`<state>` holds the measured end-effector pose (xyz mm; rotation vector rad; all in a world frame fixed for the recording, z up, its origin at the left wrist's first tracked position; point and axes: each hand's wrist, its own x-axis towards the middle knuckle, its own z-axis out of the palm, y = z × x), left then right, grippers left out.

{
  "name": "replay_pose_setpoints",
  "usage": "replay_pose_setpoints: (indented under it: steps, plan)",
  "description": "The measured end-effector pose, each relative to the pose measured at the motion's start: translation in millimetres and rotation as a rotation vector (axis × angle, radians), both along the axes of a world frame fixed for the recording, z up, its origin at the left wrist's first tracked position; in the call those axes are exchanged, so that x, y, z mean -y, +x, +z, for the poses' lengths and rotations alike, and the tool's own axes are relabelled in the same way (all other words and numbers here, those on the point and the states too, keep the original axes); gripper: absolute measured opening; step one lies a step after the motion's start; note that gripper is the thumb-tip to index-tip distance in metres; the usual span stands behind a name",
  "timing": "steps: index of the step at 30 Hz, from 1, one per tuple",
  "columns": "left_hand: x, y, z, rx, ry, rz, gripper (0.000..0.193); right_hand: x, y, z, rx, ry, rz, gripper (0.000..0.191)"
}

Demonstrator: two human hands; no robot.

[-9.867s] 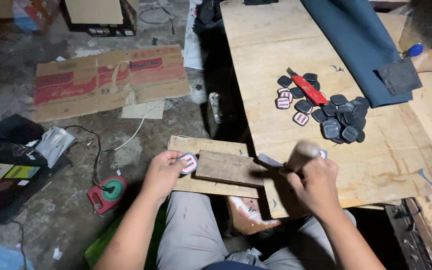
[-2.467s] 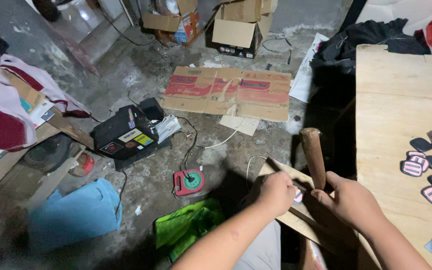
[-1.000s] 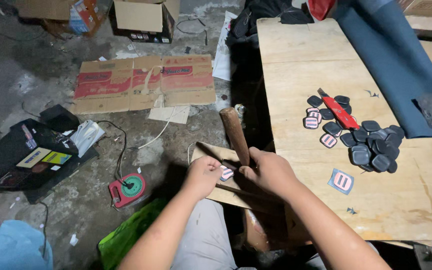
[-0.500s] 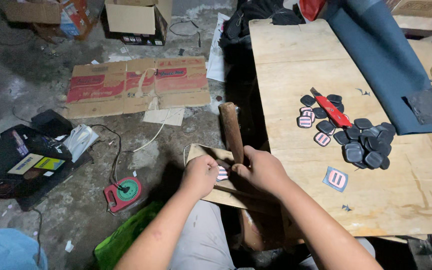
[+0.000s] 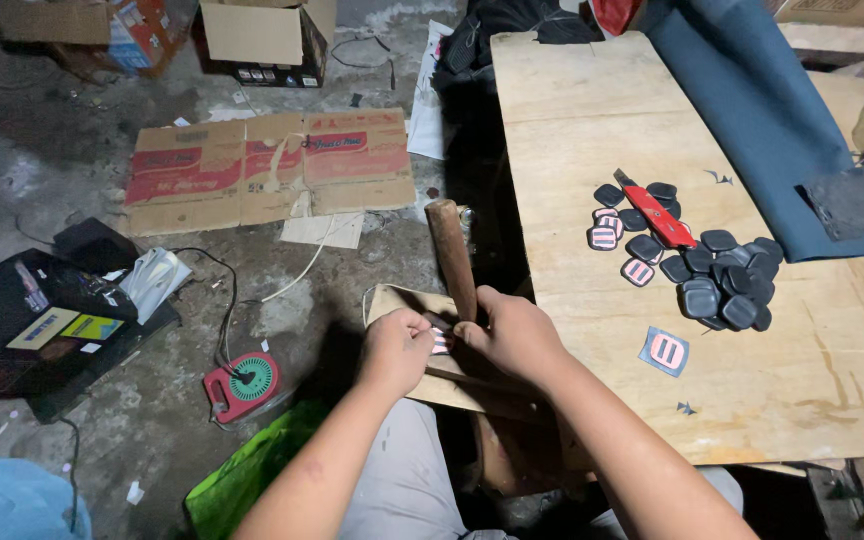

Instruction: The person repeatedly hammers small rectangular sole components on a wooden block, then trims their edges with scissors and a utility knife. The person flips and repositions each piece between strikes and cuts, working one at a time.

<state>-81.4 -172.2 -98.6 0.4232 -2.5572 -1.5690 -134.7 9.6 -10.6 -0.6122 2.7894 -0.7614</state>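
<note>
One camera only, worn on my head, looking steeply down past my forearms. My hands sit close at lower centre; the concrete floor [image 5: 72,180] fills the left, the plywood table [image 5: 572,130] the right.

Small dark patch with pink stripes [image 5: 440,341] flat on wooden board [image 5: 392,301], wooden-handled tool [image 5: 451,257] upright beside it.

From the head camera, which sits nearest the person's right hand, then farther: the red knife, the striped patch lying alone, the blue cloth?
From the right hand:
1. Striped patch, alone on the table, just right.
2. Red knife, on the dark pile, farther up.
3. Blue cloth, at the table's far right.
</note>
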Motion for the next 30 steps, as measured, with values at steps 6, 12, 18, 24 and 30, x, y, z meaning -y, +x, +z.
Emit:
replay_pose_setpoints:
  steps: [6,12,18,24,30]
  plan:
    - [-2,0,0,-0.133,-0.124,-0.012,0.009,-6,2,4,-0.013,-0.005,0.056,0.032]
    - [1,4,-1,-0.004,0.026,-0.021,0.012,-6,2,5,-0.080,-0.005,0.082,0.032]
    - [1,-3,-3,-0.038,-0.010,-0.032,0.008,3,-4,5,-0.006,0.033,0.040,0.034]
    - [3,1,3,0.002,0.030,-0.011,0.011,-7,-2,11,-0.067,0.076,0.119,0.033]
    - [4,0,6,-0.119,-0.249,-0.113,0.007,0,-7,4,-0.013,0.035,0.069,0.035]
